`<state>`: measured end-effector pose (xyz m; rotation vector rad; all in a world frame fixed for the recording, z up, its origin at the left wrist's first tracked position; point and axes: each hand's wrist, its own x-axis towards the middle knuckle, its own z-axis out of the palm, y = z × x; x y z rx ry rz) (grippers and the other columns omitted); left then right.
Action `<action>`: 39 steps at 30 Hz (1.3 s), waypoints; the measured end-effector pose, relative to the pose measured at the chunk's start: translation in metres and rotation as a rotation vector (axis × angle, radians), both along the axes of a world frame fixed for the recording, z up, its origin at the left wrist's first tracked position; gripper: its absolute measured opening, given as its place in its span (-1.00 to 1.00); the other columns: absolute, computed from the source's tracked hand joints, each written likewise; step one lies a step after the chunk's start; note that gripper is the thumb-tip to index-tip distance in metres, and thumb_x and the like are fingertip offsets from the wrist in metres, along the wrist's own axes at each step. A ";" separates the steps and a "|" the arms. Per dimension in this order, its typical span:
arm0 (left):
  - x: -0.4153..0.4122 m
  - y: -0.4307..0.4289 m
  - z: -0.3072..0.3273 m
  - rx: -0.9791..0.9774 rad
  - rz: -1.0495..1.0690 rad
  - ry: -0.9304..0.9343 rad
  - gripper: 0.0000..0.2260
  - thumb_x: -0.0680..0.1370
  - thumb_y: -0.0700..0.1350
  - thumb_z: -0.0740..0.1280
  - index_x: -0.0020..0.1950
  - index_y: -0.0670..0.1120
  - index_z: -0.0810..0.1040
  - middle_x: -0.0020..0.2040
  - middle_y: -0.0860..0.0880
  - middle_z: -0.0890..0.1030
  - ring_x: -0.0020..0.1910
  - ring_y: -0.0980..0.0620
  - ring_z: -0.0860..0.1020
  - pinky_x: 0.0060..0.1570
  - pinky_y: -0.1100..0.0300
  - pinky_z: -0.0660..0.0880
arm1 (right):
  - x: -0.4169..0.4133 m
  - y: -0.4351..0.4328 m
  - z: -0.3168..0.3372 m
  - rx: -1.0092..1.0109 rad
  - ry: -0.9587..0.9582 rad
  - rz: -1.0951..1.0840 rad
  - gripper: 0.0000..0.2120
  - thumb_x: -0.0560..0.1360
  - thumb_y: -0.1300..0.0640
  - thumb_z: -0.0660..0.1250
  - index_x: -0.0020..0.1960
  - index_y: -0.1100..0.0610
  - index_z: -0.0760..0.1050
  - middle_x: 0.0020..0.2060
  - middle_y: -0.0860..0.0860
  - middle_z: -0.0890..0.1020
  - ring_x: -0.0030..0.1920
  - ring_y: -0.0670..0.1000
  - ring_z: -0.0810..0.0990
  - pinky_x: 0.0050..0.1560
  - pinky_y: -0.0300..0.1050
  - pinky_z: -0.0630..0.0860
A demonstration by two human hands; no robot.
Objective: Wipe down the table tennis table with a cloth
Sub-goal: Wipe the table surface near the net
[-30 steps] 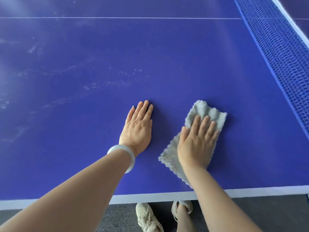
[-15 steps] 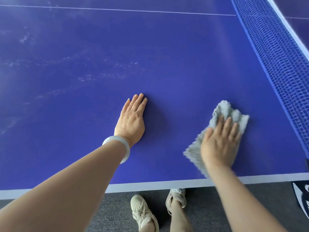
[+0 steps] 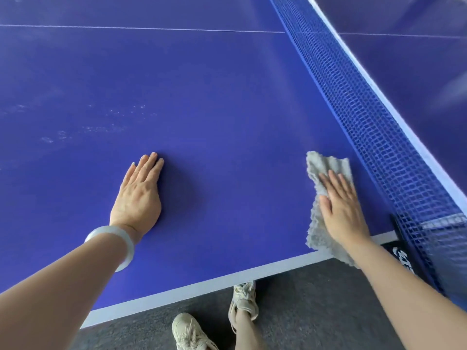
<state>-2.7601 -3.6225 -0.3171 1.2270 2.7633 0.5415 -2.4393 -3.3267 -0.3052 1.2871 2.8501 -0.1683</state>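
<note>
- We see the grey, fuzzy cloth (image 3: 326, 166) lying crumpled on the tabletop (image 3: 227, 109), in the near corner by the net. Its far end is just short of the net's foot, and its near end crosses the white edge strip (image 3: 202, 286).
- Our right hand (image 3: 341, 210) presses flat on the cloth, palm down, fingers straight and close together. It pinches nothing.
- Our left hand (image 3: 137, 195) lies palm down on the bare tabletop, well apart from the cloth towards the left. Its fingers are straight and held side by side. A pale bangle (image 3: 123, 239) circles that wrist.
- The tabletop is deep blue and matte. Faint whitish specks and smears (image 3: 101, 127) show beyond the left hand, and a thin white line (image 3: 151, 28) runs across the far part.
- The blue mesh net (image 3: 379, 127), with a white top band, runs along the right side. It ends at a black clamp (image 3: 404, 258) with white lettering at the near edge; we cannot read the lettering.
- Below the near edge lies grey carpet floor (image 3: 316, 304), where we see two beige laced shoes (image 3: 243, 296) and part of a bare leg.
</note>
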 end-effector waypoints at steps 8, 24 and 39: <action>0.002 0.002 0.001 -0.011 0.013 0.008 -0.41 0.55 -0.41 0.01 0.59 -0.15 0.14 0.60 -0.05 0.07 0.59 0.02 -0.01 0.56 0.12 -0.15 | -0.089 -0.084 -0.003 0.078 0.037 -0.273 -0.42 0.65 -0.08 -0.11 0.62 0.09 0.04 0.59 0.16 0.12 0.58 0.23 0.08 0.55 0.22 0.06; 0.003 0.003 0.002 -0.038 0.017 0.030 -0.38 0.52 -0.34 -0.08 0.61 -0.11 0.05 0.61 0.00 -0.01 0.59 0.06 -0.09 0.54 0.15 -0.23 | -0.150 -0.036 -0.002 0.023 0.042 -0.331 -0.42 0.65 -0.03 -0.10 0.63 0.15 -0.03 0.61 0.12 0.01 0.60 0.15 -0.03 0.59 0.12 -0.10; -0.060 0.047 0.019 -0.120 0.006 0.131 -0.51 0.66 0.00 0.04 0.53 -0.21 0.28 0.55 -0.17 0.23 0.55 -0.15 0.18 0.52 -0.03 0.00 | -0.224 0.030 -0.006 0.069 -0.018 0.163 -0.36 0.60 -0.12 -0.22 0.61 0.11 0.06 0.60 0.07 0.07 0.60 0.09 0.03 0.59 0.06 -0.04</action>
